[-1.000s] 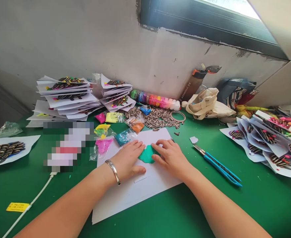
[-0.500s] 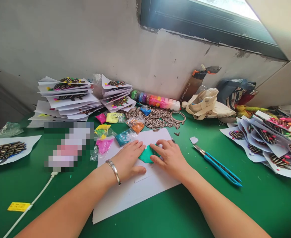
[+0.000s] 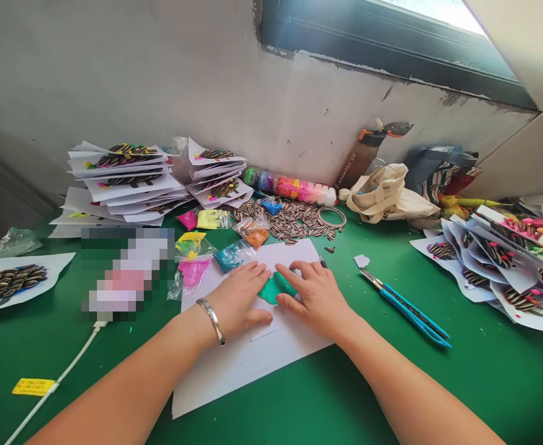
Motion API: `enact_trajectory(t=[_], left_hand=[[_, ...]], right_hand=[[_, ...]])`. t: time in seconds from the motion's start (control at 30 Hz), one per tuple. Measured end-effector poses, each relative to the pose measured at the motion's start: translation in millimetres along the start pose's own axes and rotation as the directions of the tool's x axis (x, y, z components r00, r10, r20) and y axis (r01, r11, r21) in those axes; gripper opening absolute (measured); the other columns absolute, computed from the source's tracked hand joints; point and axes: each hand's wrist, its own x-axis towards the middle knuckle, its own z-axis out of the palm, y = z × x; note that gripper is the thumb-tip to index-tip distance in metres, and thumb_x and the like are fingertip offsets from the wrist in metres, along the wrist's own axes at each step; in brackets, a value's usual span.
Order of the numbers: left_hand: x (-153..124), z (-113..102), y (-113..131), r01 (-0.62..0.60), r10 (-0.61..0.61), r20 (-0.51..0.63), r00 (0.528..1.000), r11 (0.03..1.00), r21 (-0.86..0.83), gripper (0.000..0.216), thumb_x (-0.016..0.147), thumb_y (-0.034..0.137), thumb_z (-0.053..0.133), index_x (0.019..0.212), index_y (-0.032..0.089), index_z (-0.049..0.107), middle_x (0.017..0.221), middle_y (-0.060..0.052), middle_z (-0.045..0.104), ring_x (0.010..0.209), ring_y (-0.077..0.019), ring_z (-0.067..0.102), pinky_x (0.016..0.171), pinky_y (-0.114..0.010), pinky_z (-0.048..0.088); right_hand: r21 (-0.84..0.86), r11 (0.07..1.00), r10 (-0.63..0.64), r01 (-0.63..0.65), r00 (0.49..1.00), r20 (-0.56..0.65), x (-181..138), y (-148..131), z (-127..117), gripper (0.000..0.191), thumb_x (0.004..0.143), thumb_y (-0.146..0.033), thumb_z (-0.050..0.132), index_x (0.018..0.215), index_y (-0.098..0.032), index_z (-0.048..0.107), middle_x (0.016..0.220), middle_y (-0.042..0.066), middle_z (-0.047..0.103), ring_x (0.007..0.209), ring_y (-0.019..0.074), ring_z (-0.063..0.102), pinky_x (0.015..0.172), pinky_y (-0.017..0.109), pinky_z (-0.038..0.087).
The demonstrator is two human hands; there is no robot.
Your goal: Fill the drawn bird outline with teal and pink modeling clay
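A flattened patch of green modelling clay (image 3: 271, 291) lies on a white sheet of paper (image 3: 220, 383). My left hand (image 3: 241, 295), with a silver bangle at the wrist, rests flat on the paper, its fingertips at the clay's left edge. Over the clay's right side is my right hand (image 3: 316, 296), fingers spread and slightly bent, thumb near the lower edge. The fingers partly hide the clay. Bagged clay in blue (image 3: 234, 254) and pink (image 3: 193, 272) sits just beyond my left hand.
A blue utility knife (image 3: 412, 312) lies to the right with its blade showing. Sunflower seeds (image 3: 294, 219) are heaped at the back beside a tape roll (image 3: 332, 217). Stacked seed pictures stand left (image 3: 127, 185) and right (image 3: 503, 266). A white cable (image 3: 79, 355) crosses the left side.
My right hand has shifted slightly up and left, with its index finger lifted a little across the clay. The left hand stays almost in place.
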Motion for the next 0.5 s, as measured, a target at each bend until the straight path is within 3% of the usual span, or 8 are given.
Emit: enact_trajectory(t=[0.23,0.4,0.5], left_hand=[[-0.4,1.1,0.1,-0.005,0.005,-0.006,1.000,1.000,0.012,0.078,0.075,0.047,0.064,0.139,0.012,0.036,0.150,-0.016,0.029,0.139,-0.0309,0.021,0.113,-0.046,0.019],[-1.3,2.5,-0.7,-0.003,0.003,-0.005,1.000,1.000,0.000,0.081,0.076,0.047,0.063,0.141,0.010,0.033,0.150,-0.016,0.028,0.140,-0.0305,0.019,0.113,-0.046,0.018],[-1.0,1.7,0.3,0.016,-0.016,0.007,1.000,1.000,-0.019,0.083,0.076,0.046,0.063,0.142,0.009,0.030,0.150,-0.017,0.026,0.140,-0.0302,0.018,0.114,-0.046,0.017]], right_hand=[[-0.008,1.000,-0.001,0.001,1.000,0.004,1.0,-0.3,-0.5,0.041,0.088,-0.053,0.047,0.125,-0.038,0.053,0.121,0.006,0.055,0.100,0.0261,0.047,0.081,0.039,0.036],[0.013,1.000,-0.016,0.016,1.000,0.004,-3.1,1.8,-0.1,0.051,0.088,-0.054,0.044,0.136,-0.036,0.042,0.126,0.007,0.053,0.104,0.0268,0.047,0.084,0.041,0.037],[0.004,1.000,-0.025,0.025,1.000,-0.009,-8.2,-0.1,-2.9,0.051,0.089,-0.054,0.043,0.137,-0.036,0.042,0.137,0.009,0.044,0.112,0.0293,0.044,0.089,0.044,0.036]])
